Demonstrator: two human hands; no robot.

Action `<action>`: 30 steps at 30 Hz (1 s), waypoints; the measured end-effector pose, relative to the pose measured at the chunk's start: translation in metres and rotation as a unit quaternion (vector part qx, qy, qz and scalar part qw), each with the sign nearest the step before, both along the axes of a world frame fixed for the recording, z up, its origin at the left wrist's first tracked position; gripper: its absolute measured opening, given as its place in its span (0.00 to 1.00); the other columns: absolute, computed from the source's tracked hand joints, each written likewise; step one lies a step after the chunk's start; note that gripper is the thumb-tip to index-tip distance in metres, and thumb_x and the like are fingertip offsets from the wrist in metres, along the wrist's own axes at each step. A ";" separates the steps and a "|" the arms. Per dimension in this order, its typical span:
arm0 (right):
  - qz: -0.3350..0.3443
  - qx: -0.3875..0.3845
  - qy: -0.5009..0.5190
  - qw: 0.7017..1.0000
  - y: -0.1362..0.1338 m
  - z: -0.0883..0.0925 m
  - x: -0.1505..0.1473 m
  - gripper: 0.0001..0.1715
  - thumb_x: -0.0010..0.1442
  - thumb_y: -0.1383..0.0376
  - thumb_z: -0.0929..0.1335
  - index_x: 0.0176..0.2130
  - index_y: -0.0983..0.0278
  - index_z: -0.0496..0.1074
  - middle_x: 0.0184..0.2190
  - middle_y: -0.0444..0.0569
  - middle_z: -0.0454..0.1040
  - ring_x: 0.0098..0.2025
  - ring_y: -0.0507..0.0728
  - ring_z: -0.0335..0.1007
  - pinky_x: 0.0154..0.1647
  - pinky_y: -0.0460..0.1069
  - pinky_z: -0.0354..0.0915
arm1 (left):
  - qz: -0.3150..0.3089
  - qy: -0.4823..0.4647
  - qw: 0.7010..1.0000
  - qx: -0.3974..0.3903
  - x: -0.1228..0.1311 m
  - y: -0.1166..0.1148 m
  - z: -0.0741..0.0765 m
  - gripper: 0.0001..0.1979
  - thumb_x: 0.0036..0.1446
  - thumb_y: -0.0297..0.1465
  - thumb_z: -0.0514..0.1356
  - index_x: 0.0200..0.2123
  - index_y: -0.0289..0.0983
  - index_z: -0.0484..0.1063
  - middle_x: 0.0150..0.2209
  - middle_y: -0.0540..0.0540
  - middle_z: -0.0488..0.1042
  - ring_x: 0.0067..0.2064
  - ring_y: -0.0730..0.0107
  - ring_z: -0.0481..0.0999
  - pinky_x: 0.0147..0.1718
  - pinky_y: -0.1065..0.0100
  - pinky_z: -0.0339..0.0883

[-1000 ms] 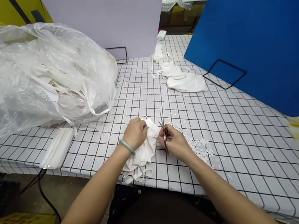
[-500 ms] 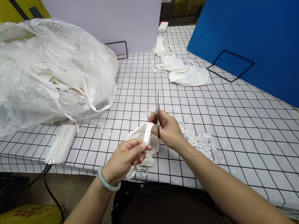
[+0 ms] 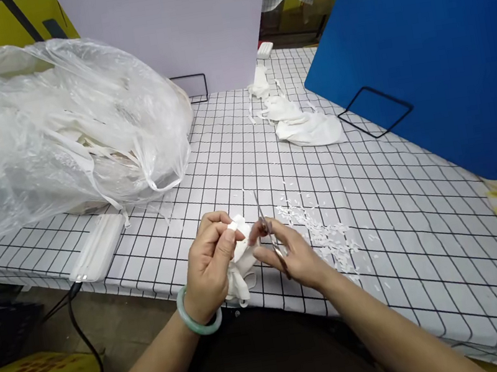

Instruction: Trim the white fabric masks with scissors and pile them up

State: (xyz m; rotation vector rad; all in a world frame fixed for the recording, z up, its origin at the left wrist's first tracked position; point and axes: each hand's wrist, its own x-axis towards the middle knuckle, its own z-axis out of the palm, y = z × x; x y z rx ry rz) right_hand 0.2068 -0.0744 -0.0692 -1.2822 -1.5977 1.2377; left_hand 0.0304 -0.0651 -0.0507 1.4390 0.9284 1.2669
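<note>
Near the front edge of the table, my left hand (image 3: 211,261), with a pale green bangle at its wrist, pinches a piece of white fabric (image 3: 240,262). The fabric is bunched and hangs down onto the tabletop; its exact kind is unclear. In my right hand (image 3: 290,252) is a small pair of scissors (image 3: 269,233), blades pointing up and away from me. The right thumb and fingertips are beside the fabric; whether they touch it I cannot tell. Many small white scraps (image 3: 327,236) lie scattered to the right of my hands.
A large clear plastic bag (image 3: 124,117) of white pieces fills the left of the checked table (image 3: 229,126). A white power strip (image 3: 98,247) lies at the front edge. White cloth pieces (image 3: 305,126) rest farther back. A lilac panel (image 3: 176,27) and blue panel (image 3: 421,58) stand behind.
My left hand has turned more upright, and the fabric is now bunched rather than stretched between my hands. The right hand with the scissors has moved slightly down and away from the fabric.
</note>
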 end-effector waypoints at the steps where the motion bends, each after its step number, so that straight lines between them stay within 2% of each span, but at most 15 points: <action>1: 0.002 0.020 -0.055 0.998 -0.004 0.004 0.009 0.21 0.58 0.46 0.71 0.35 0.60 0.70 0.35 0.48 0.70 0.40 0.59 0.67 0.43 0.55 0.64 | -0.002 0.012 1.000 0.005 0.001 -0.002 0.000 0.13 0.70 0.34 0.54 0.34 0.38 0.75 0.35 0.43 0.67 0.49 0.60 0.68 0.43 0.63 0.68; 4: 0.018 0.061 -0.154 0.986 -0.015 0.013 0.022 0.26 0.56 0.42 0.72 0.28 0.61 0.71 0.29 0.47 0.70 0.34 0.58 0.66 0.39 0.54 0.63 | -0.012 0.039 0.999 0.019 0.005 -0.007 -0.001 0.13 0.69 0.32 0.54 0.33 0.37 0.74 0.42 0.41 0.67 0.50 0.60 0.68 0.43 0.63 0.68; 7: 0.019 0.103 -0.182 0.978 -0.022 0.014 0.021 0.28 0.55 0.42 0.72 0.25 0.61 0.69 0.23 0.45 0.68 0.28 0.55 0.64 0.35 0.53 0.61 | -0.020 0.059 0.997 0.039 0.010 -0.010 -0.002 0.13 0.69 0.31 0.53 0.32 0.37 0.73 0.39 0.42 0.66 0.51 0.59 0.67 0.46 0.62 0.67; 10: 0.015 0.125 -0.187 0.974 -0.024 0.011 0.019 0.28 0.55 0.42 0.72 0.24 0.61 0.67 0.21 0.44 0.68 0.26 0.54 0.62 0.33 0.51 0.60 | -0.031 0.075 0.995 0.051 0.013 -0.011 -0.003 0.13 0.69 0.30 0.53 0.31 0.38 0.71 0.37 0.43 0.66 0.52 0.59 0.66 0.47 0.61 0.66; 17: 0.003 0.135 -0.178 0.975 -0.024 0.007 0.017 0.29 0.56 0.42 0.72 0.22 0.61 0.66 0.20 0.44 0.68 0.24 0.53 0.62 0.32 0.51 0.58 | -0.038 0.085 0.994 0.064 0.013 -0.013 -0.005 0.12 0.69 0.29 0.52 0.31 0.38 0.68 0.41 0.43 0.65 0.51 0.61 0.66 0.47 0.63 0.65; 30: -0.005 0.123 -0.160 0.979 -0.025 0.004 0.016 0.30 0.56 0.41 0.71 0.21 0.61 0.65 0.19 0.44 0.70 0.24 0.53 0.62 0.32 0.51 0.59 | -0.045 0.094 0.992 0.075 0.016 -0.015 -0.009 0.12 0.70 0.29 0.51 0.34 0.37 0.69 0.43 0.42 0.64 0.51 0.60 0.66 0.48 0.61 0.66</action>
